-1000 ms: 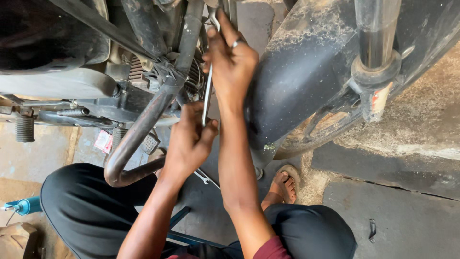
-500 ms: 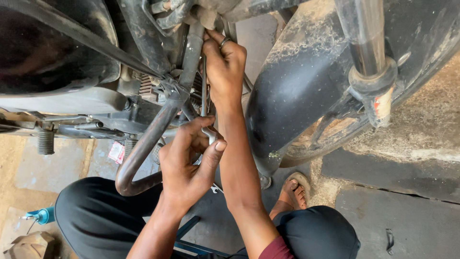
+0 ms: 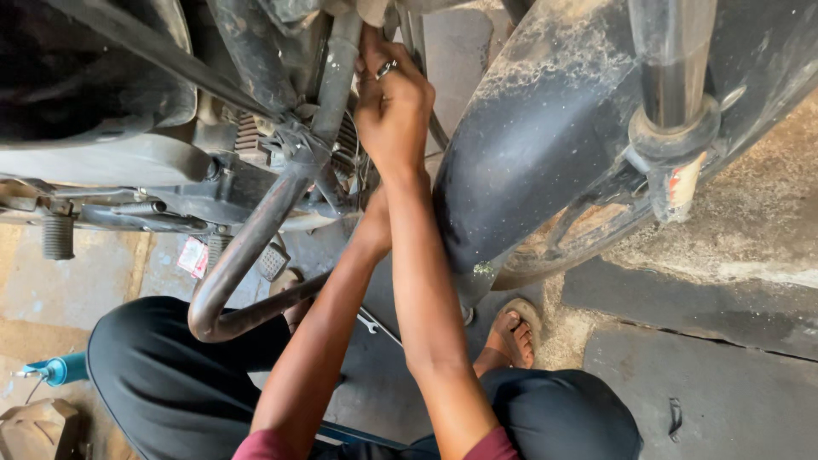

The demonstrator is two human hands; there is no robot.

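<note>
My right hand, a ring on one finger, is up at the top of the motorcycle's frame down tube, fingers curled tight on a small part there that I cannot make out. My left hand reaches into the gap by the engine. Most of it is hidden behind my right forearm, so its grip does not show. A rusty bent guard pipe runs just left of my left forearm.
The dusty black front mudguard and fork leg are at the right. A spanner lies on the floor between my knees. A sandalled foot, a footpeg and a blue tool are around.
My left hand let go of the long spanner and slid up behind my right forearm towards the engine. My right hand stayed at the tube top. The view has moved closer.
</note>
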